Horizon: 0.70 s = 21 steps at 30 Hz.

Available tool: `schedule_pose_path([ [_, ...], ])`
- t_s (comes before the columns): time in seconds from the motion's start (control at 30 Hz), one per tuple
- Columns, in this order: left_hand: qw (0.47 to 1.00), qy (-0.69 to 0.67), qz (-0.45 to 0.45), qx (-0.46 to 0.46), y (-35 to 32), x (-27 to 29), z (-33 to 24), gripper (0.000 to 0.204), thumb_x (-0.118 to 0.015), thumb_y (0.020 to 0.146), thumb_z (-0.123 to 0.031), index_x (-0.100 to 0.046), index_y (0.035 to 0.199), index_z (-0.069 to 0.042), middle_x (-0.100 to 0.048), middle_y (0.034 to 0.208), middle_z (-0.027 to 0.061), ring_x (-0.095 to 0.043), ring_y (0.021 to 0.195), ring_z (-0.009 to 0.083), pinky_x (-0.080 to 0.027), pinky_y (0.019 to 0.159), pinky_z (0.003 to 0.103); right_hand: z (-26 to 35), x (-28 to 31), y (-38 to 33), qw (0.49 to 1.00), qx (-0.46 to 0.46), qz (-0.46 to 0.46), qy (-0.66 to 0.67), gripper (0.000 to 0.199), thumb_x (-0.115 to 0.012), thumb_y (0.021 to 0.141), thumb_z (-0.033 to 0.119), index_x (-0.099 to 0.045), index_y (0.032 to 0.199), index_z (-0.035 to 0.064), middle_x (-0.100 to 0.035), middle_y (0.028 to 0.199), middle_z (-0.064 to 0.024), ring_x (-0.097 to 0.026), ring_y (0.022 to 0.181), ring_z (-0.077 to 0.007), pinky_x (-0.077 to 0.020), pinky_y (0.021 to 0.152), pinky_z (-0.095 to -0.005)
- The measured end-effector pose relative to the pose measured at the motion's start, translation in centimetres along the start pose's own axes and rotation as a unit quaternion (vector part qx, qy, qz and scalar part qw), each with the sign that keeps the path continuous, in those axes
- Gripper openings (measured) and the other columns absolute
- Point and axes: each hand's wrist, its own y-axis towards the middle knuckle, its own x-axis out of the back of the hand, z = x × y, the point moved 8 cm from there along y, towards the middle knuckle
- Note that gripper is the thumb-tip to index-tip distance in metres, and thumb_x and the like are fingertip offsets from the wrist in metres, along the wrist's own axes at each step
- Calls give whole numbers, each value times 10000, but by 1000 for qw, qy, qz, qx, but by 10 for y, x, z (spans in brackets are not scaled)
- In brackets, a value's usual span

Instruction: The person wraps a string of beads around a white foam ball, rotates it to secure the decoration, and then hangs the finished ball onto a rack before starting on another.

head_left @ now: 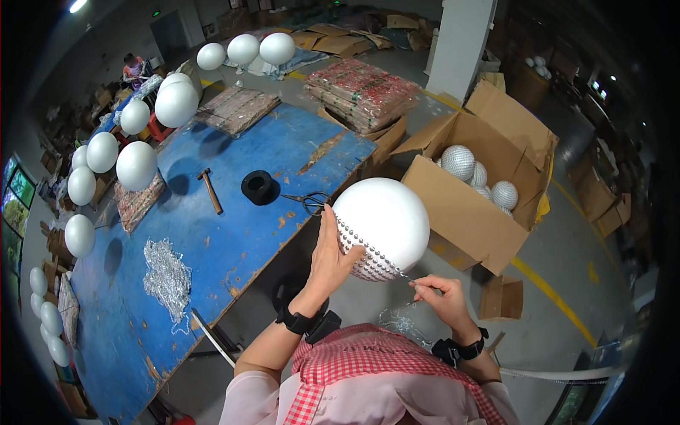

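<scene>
A large white ball [386,216] is in front of me, with rows of silver beads [365,258] wrapped around its lower left part. My left hand [329,258] lies against the ball's left side, fingers stretched out and thumb across the beads. What bears the ball from below is hidden. Near the ball's bottom right, my right hand [439,294] is closed in a pinch on the silver bead chain [405,276]. Loose silver chain [404,326] hangs below, between my arms. Black-handled scissors [312,203] lie at the table's edge, close to my left fingertips.
The worn blue table [234,262] carries a hammer [210,191], a black spool [260,188] and a heap of silver bead chain [167,275]. White balls [137,166] stand along its far left side. An open carton [460,209] at right holds several beaded balls [458,163].
</scene>
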Motion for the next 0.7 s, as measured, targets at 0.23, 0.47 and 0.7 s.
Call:
schedule_pose_path([
  [0.23, 989, -134, 19, 64, 2, -2, -4, 1061, -756, 756, -415, -127, 1476, 44, -295, 1428, 358, -331, 1341, 440, -330, 1078, 419, -11, 0, 5, 914, -49, -7, -404, 142, -604, 874, 110, -652, 960, 7, -683, 817, -74, -637, 752, -140, -491, 716, -284],
  [0.47, 999, -11, -24, -36, -7, 3, -23, 846, -655, 873, -300, -158, 1481, 16, -229, 1454, 374, -238, 1382, 463, -295, 1096, 446, -57, 10, 19, 999, 2, -37, -23, 135, -543, 926, 92, -615, 906, -20, -680, 826, -66, -639, 808, -135, -486, 761, -277],
  [0.7, 1000, -15, -1, 14, -1, -1, -14, 1095, -792, 724, -367, -114, 1476, 50, -164, 1472, 386, -176, 1410, 446, -275, 1109, 432, -17, -1, 3, 992, -9, 17, 128, 102, -595, 912, 68, -639, 915, -23, -672, 817, -57, -628, 776, -101, -486, 724, -238],
])
